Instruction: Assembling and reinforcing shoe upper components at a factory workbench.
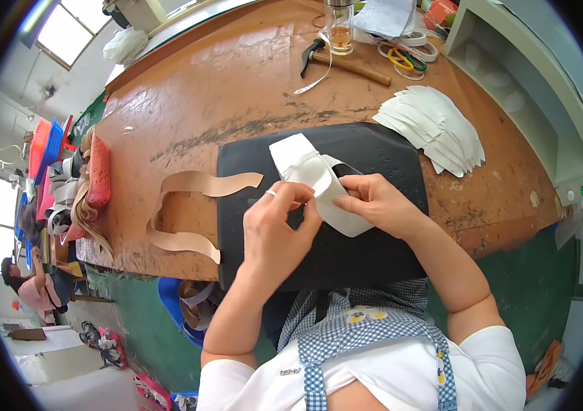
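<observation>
A white, sheet-like piece (341, 214) with a folded, curved band lies partly raised over a black mat (380, 147). My right hand (377, 200) grips its right side, thumb on top and fingers beneath. My left hand (279, 222), with a ring on one finger, has thumb and forefinger pinched together at the piece's left edge. Whatever lies between those fingertips is too small to make out. Left of my left hand, a wavy tan strip (188, 182) curls from the mat onto the brown-covered table (188, 123).
Overlapping white cut pieces (435, 127) are fanned out at the right. Farther back are a hammer (349, 67), a glass jar (340, 38) and yellow-handled scissors (401, 60). A pink basket (99, 171) of strips stands left. A grey cabinet (545, 103) borders the right. Another person (38, 291) sits far left.
</observation>
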Demonstrator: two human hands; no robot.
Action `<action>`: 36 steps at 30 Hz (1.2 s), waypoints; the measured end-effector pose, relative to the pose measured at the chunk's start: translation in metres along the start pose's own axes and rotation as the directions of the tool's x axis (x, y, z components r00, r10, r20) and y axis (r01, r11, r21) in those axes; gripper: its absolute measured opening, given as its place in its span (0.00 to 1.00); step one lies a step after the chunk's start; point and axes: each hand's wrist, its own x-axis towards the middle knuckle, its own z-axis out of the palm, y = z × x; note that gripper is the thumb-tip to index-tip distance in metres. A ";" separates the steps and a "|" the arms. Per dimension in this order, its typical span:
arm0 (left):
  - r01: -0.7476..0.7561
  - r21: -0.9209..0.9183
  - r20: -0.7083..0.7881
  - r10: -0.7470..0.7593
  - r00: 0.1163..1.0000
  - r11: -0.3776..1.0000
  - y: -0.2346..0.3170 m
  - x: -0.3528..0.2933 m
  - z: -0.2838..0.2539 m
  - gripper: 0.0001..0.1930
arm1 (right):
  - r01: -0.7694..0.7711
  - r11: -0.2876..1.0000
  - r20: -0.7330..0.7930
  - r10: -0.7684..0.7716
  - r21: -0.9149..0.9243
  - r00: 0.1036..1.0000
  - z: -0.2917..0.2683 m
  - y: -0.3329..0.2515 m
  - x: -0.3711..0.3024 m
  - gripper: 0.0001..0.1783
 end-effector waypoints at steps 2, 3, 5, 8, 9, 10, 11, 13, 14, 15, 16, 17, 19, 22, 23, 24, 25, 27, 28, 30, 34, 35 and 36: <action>-0.126 0.168 -0.036 0.134 0.990 0.978 0.007 -0.003 0.005 0.06 | 0.015 0.999 -0.039 -0.014 0.038 0.999 0.002 0.006 0.003 0.11; -0.147 0.185 -0.055 0.160 0.986 0.972 0.009 -0.007 0.008 0.07 | 0.017 0.999 -0.038 -0.016 0.036 0.999 0.003 0.006 0.003 0.11; -0.186 0.208 -0.080 0.206 0.975 0.960 0.011 -0.011 0.016 0.07 | 0.006 1.000 -0.058 -0.007 -0.021 0.998 0.006 0.005 0.003 0.10; -0.250 0.255 -0.076 0.277 0.958 0.934 0.012 -0.013 0.025 0.07 | 0.045 0.999 -0.079 -0.046 -0.011 0.996 0.008 0.008 0.005 0.10; -0.264 0.300 -0.054 0.293 0.955 0.917 0.012 -0.014 0.026 0.08 | 0.047 0.999 -0.081 -0.048 -0.011 0.996 0.008 0.010 0.007 0.10; -0.279 0.344 -0.031 0.308 0.951 0.897 0.012 -0.016 0.027 0.08 | 0.046 0.999 -0.094 -0.048 -0.020 0.994 0.007 0.013 0.008 0.10; -0.292 0.369 -0.013 0.319 0.948 0.882 0.010 -0.018 0.029 0.09 | 0.045 0.999 -0.108 -0.048 -0.028 0.993 0.007 0.016 0.009 0.10; -0.295 0.379 -0.005 0.321 0.947 0.877 0.006 -0.021 0.031 0.09 | 0.044 0.999 -0.099 -0.046 -0.021 0.994 0.005 0.018 0.010 0.09; -0.296 0.389 0.002 0.320 0.947 0.872 0.005 -0.022 0.031 0.09 | 0.041 0.999 -0.088 -0.042 -0.014 0.995 0.004 0.019 0.010 0.09; -0.297 0.389 0.003 0.321 0.947 0.872 0.005 -0.021 0.032 0.09 | 0.041 0.999 -0.088 -0.043 -0.014 0.995 0.005 0.018 0.010 0.09; -0.293 0.392 -0.005 0.321 0.947 0.872 0.005 -0.021 0.032 0.09 | 0.045 0.999 -0.094 -0.043 0.022 0.995 0.006 0.018 0.011 0.09; -0.290 0.394 -0.013 0.321 0.947 0.872 0.004 -0.022 0.032 0.10 | 0.048 0.997 -0.098 -0.042 0.057 0.994 0.007 0.017 0.011 0.08; -0.297 0.389 -0.012 0.327 0.945 0.872 0.004 -0.022 0.033 0.10 | 0.023 0.999 -0.078 -0.019 0.041 0.997 0.005 0.016 0.010 0.09; -0.302 0.381 -0.010 0.331 0.944 0.874 0.003 -0.023 0.034 0.10 | -0.016 0.999 -0.015 0.017 0.051 1.000 0.000 0.011 0.009 0.11; -0.300 0.380 -0.009 0.328 0.945 0.875 0.003 -0.025 0.034 0.10 | -0.031 0.997 0.030 0.028 0.077 0.999 -0.001 0.010 0.009 0.11; -0.300 0.379 -0.009 0.328 0.945 0.875 0.002 -0.026 0.035 0.10 | -0.031 0.997 0.030 0.029 0.077 0.999 -0.003 0.011 0.009 0.11; -0.284 0.369 0.010 0.302 0.953 0.885 0.002 -0.027 0.035 0.12 | -0.037 0.984 0.060 0.027 0.177 0.998 -0.005 0.013 0.009 0.12; -0.266 0.358 0.028 0.275 0.961 0.895 0.004 -0.027 0.035 0.14 | -0.046 0.961 0.090 0.022 0.274 0.996 -0.006 0.014 0.010 0.12; -0.263 0.344 0.042 0.265 0.963 0.901 0.008 -0.026 0.035 0.15 | -0.048 0.958 0.041 0.037 0.282 0.998 -0.004 0.013 0.011 0.13; -0.257 0.330 0.055 0.253 0.966 0.908 0.010 -0.026 0.035 0.16 | -0.050 0.955 -0.006 0.054 0.292 0.999 -0.005 0.014 0.012 0.13; -0.143 0.073 -0.119 0.151 0.981 0.987 0.004 -0.035 0.027 0.14 | -0.065 0.942 0.004 0.068 0.329 0.998 -0.005 0.014 0.014 0.15; 0.020 -0.054 -0.177 -0.029 0.984 0.998 -0.005 -0.036 0.023 0.12 | -0.053 0.930 0.013 0.052 0.364 0.999 -0.003 0.011 0.014 0.16; 0.177 -0.188 -0.214 -0.216 0.953 0.966 -0.011 -0.034 0.019 0.11 | -0.059 0.930 0.017 0.056 0.364 0.998 -0.001 0.007 0.013 0.16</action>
